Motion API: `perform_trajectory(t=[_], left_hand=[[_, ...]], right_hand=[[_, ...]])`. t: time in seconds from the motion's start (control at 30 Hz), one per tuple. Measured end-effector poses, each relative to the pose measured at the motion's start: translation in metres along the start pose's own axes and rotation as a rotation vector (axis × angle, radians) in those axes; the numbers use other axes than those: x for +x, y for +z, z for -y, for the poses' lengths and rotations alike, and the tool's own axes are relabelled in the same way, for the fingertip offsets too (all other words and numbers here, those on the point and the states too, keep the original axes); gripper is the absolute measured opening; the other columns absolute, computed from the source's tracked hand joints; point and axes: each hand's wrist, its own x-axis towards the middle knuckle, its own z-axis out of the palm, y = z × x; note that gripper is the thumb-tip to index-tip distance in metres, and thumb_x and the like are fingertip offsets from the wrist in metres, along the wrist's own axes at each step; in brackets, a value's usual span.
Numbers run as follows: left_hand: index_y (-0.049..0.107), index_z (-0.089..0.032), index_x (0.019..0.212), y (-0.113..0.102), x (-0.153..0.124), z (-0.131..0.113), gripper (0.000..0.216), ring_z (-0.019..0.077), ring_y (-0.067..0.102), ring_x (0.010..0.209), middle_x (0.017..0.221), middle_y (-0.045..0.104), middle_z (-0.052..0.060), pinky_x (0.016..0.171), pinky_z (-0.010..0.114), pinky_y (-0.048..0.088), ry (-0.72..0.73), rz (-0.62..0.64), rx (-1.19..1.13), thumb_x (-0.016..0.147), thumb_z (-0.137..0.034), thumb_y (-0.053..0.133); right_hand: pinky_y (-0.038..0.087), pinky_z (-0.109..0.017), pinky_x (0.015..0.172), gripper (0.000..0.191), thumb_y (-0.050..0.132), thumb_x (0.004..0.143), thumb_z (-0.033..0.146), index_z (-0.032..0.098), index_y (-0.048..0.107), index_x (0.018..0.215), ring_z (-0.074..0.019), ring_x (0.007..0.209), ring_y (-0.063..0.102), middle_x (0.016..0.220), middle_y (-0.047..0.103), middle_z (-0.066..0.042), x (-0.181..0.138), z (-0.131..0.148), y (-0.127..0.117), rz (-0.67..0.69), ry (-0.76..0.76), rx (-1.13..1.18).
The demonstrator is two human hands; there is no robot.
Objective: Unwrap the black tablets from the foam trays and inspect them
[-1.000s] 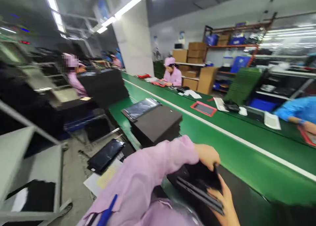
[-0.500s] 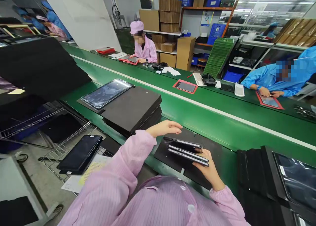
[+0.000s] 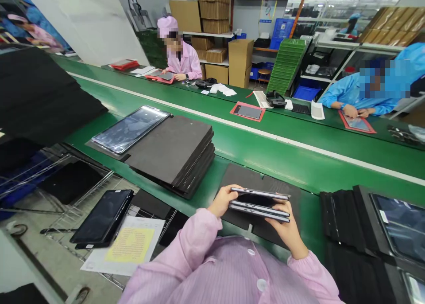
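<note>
I hold a small stack of thin dark tablets (image 3: 259, 203) edge-on in front of my chest, over a black foam mat (image 3: 242, 177) at the green bench's near edge. My left hand (image 3: 223, 200) grips the stack's left end, fingers curled round it. My right hand (image 3: 288, 228) supports the stack from below on the right. Both arms wear pink sleeves.
A pile of black foam sheets (image 3: 174, 150) with a bagged tablet (image 3: 130, 129) beside it lies to the left. Black trays with tablets (image 3: 381, 224) stand at right. A tablet (image 3: 102, 216) and a paper (image 3: 128, 248) rest on a wire rack below. Seated workers face me across the green conveyor (image 3: 282, 151).
My view swung from the left aisle back to the bench. My left hand, hovering open above the stack half a second ago, has closed on its left end.
</note>
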Motion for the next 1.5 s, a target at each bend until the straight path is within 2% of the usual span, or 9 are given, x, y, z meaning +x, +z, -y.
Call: perform_trajectory(t=[0.13,0.3,0.4,0.47,0.53,0.67,0.87,1.3,1.5], left_hand=[[0.070,-0.015,0.072,0.013,-0.008,-0.001,0.059,0.0233,0.060,0.080,0.078,0.067,0.007,0.080,0.034,0.044,0.044,0.016,0.007,0.054,-0.071,0.066],[0.071,-0.015,0.073,0.010,-0.015,0.004,0.067,0.0245,0.062,0.081,0.082,0.068,0.011,0.076,0.036,0.047,0.146,-0.034,-0.081,0.070,-0.076,0.044],[0.070,-0.016,0.081,0.013,-0.018,0.013,0.062,0.0244,0.063,0.084,0.087,0.069,0.010,0.077,0.036,0.048,0.208,-0.076,-0.061,0.072,-0.073,0.046],[0.069,-0.016,0.081,0.018,-0.020,0.017,0.057,0.0233,0.062,0.079,0.083,0.069,0.008,0.073,0.034,0.049,0.278,-0.109,-0.011,0.066,-0.070,0.057],[0.068,-0.016,0.078,0.022,-0.023,0.017,0.053,0.0212,0.061,0.073,0.077,0.067,0.006,0.068,0.032,0.048,0.331,-0.151,0.018,0.062,-0.067,0.064],[0.065,-0.017,0.076,0.029,-0.038,0.003,0.040,0.0182,0.059,0.068,0.073,0.064,0.003,0.064,0.029,0.046,0.321,-0.263,-0.003,0.072,-0.057,0.060],[0.066,-0.018,0.078,0.035,-0.061,-0.028,0.034,0.0196,0.059,0.071,0.074,0.066,0.006,0.064,0.031,0.047,0.451,-0.289,0.063,0.076,-0.051,0.059],[0.066,-0.019,0.079,0.040,-0.071,-0.049,0.030,0.0186,0.060,0.070,0.074,0.067,0.005,0.062,0.030,0.048,0.496,-0.310,0.048,0.076,-0.049,0.061],[0.063,-0.019,0.070,0.041,-0.054,-0.037,0.032,0.0189,0.059,0.064,0.067,0.066,0.005,0.060,0.031,0.047,0.439,-0.385,0.095,0.074,-0.050,0.055]], right_hand=[[0.046,-0.047,0.088,0.019,0.066,0.077,0.036,0.023,0.053,0.079,-0.0277,0.109,0.055,0.113,0.055,-0.011,-0.010,0.005,0.004,-0.067,0.026,0.044],[0.051,-0.043,0.081,0.035,0.071,0.072,0.035,0.024,0.044,0.092,-0.0243,0.097,0.062,0.116,0.055,-0.011,-0.009,0.006,0.012,-0.188,0.161,0.160],[0.053,-0.042,0.079,0.047,0.072,0.069,0.037,0.024,0.044,0.104,-0.0240,0.094,0.063,0.110,0.062,-0.010,0.001,0.007,0.007,-0.085,0.242,0.209],[0.054,-0.040,0.077,0.041,0.071,0.069,0.039,0.023,0.051,0.101,-0.0240,0.090,0.064,0.097,0.066,-0.007,0.006,0.011,0.002,0.015,0.257,0.193],[0.055,-0.038,0.073,0.033,0.070,0.071,0.040,0.022,0.056,0.094,-0.0232,0.084,0.065,0.089,0.067,-0.005,0.007,0.018,-0.002,0.055,0.252,0.179],[0.055,-0.038,0.073,0.035,0.069,0.072,0.045,0.022,0.057,0.096,-0.0238,0.083,0.065,0.089,0.067,-0.005,0.001,0.042,-0.006,0.016,0.231,0.159],[0.054,-0.037,0.076,0.028,0.063,0.080,0.045,0.026,0.054,0.098,-0.0225,0.088,0.064,0.091,0.066,-0.004,0.003,0.071,-0.014,0.038,0.078,0.222],[0.053,-0.038,0.074,0.025,0.061,0.083,0.043,0.026,0.053,0.100,-0.0227,0.090,0.063,0.092,0.065,-0.006,0.010,0.084,-0.018,0.033,0.004,0.255],[0.055,-0.040,0.075,0.028,0.069,0.074,0.044,0.025,0.058,0.092,-0.0253,0.089,0.064,0.093,0.066,-0.006,0.008,0.067,-0.013,-0.004,0.064,0.205]])
